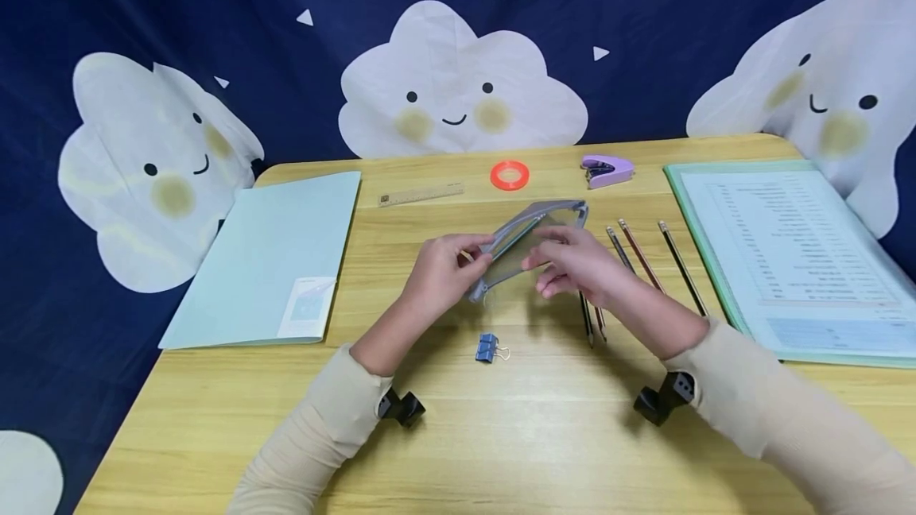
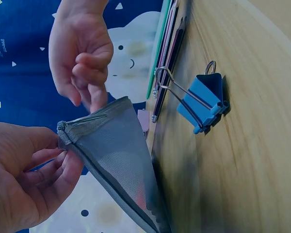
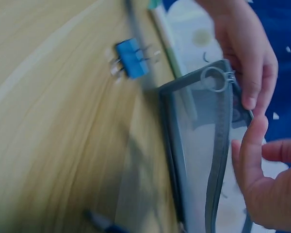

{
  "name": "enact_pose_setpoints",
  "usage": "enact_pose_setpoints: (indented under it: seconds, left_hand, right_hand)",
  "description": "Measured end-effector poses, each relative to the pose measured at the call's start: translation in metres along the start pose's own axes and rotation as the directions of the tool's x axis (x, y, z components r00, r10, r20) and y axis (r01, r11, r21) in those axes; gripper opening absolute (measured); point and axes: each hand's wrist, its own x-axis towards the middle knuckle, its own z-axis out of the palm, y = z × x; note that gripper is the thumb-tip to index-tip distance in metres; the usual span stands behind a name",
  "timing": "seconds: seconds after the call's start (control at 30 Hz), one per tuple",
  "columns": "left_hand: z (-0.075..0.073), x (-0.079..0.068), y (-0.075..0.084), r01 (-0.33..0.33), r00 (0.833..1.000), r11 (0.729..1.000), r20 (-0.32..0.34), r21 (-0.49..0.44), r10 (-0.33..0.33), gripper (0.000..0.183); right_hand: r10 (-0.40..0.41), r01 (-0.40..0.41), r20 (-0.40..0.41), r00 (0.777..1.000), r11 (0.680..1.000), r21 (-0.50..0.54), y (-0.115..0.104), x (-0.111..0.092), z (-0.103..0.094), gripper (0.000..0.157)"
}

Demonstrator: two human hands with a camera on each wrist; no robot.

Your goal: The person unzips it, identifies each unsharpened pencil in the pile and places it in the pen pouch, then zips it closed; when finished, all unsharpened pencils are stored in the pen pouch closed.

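Note:
A grey mesh zip pouch is held up tilted over the table, its zip side parted. My left hand pinches its near left corner between thumb and fingers; the left wrist view shows that pinch on the pouch's edge. My right hand is at the pouch's open side, fingers loosely bent with nothing between them. In the right wrist view, its fingertips are close to the zip edge. A thin dark greenish strip shows along the opening in the head view. A ring pull hangs at one end of the zip.
A blue binder clip lies in front of the pouch. Several pencils lie right, partly under my right arm. Behind are a ruler, red tape roll and purple stapler. Folders lie left and right.

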Motion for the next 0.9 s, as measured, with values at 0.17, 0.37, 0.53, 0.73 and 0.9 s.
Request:
enact_pose_setpoints:
  seconds: [0.17,0.37,0.53,0.73,0.9]
  left_hand:
    - [-0.002,0.001,0.000,0.001,1.000,1.000,-0.011,0.005,-0.001,0.023]
    - [-0.003,0.001,0.000,-0.019,1.000,1.000,-0.018,0.023,0.020,0.022]
    - [-0.002,0.001,0.001,-0.009,1.000,1.000,-0.018,0.010,0.009,0.022]
    - [-0.001,0.000,-0.002,-0.017,1.000,0.999,0.000,-0.040,0.017,0.023]
    - [-0.006,-0.010,-0.008,-0.056,0.996,0.998,0.065,-0.004,0.057,0.025]
  right_hand:
    - [-0.270,0.259,0.036,0.962,0.866,-0.428,0.011,-0.012,0.013,0.025]
    - [-0.485,0.483,0.249,0.838,0.449,-0.752,0.029,-0.011,0.028,0.023]
    - [-0.536,0.519,0.334,0.776,0.240,-0.821,0.038,-0.007,0.037,0.024]
    - [-0.522,0.546,0.248,0.816,0.557,-0.626,0.037,-0.007,0.039,0.011]
    - [-0.373,0.382,0.094,0.923,0.860,-0.340,0.025,-0.015,0.038,0.017]
